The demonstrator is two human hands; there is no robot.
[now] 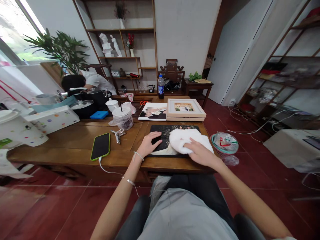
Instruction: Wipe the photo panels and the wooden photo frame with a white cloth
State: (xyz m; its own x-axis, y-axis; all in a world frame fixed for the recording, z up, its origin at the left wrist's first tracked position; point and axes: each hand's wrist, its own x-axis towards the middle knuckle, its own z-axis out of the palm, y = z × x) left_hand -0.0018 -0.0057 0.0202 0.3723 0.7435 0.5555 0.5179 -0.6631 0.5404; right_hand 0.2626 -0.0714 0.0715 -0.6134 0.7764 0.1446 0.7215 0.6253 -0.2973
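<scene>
A dark picture panel lies flat at the table's front edge, its image partly covered. My left hand rests at the panel's left side, fingers stretched out, holding nothing. On the panel's right half is a bunched white fluffy cloth. My right hand presses on this cloth, thumb and fingers sunk into it. Just behind the panel are a white photo print, with a blurred patch on it, and a light-framed wedding picture on top of another frame.
To the left lie a phone on a charging cable and a silver metal tool. Behind them stand a bagged drink cup, a blue box and pots. A cola bottle is farther back. A basket sits right; a person leans at far left.
</scene>
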